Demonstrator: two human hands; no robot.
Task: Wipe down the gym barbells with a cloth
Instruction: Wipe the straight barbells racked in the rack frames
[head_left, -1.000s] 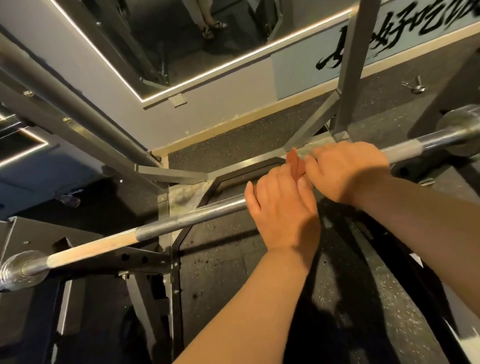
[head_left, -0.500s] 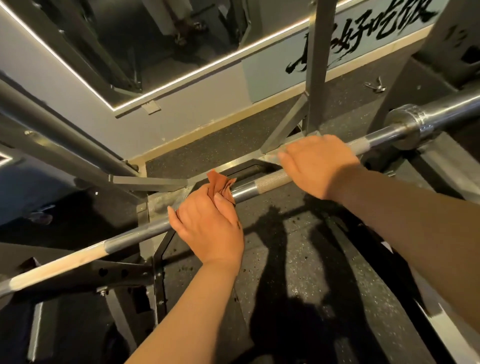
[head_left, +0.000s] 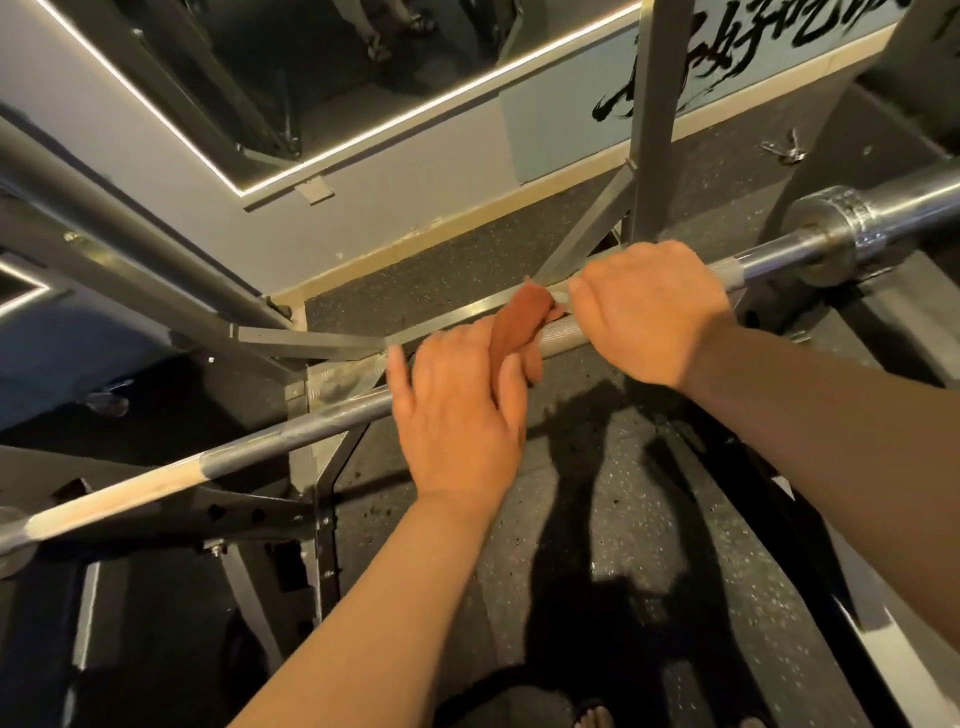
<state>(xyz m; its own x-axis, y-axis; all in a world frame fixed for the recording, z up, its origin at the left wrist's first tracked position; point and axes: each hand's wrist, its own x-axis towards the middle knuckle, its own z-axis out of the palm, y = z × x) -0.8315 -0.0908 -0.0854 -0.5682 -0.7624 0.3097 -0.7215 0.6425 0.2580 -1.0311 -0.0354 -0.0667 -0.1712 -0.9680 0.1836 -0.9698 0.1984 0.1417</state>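
Across the rack's arms lies the barbell, a long steel shaft that looks heavy and rigid. It should not flex or roll away under a wipe, though its smooth grey stretches are likely slick and the knurled stretch will drag at fabric. Wrapped over that knurled middle is the cloth, rust-orange, thin and limp, so it needs bunching round the shaft to bite. The left hand lies over the barbell and clasps the cloth against it, a fold poking out beside the thumb. Just beside it, toward the sleeve collar, the right hand is curled round the bare shaft, steadying it. Behind the barbell rises a rack upright; beneath it is speckled rubber floor.
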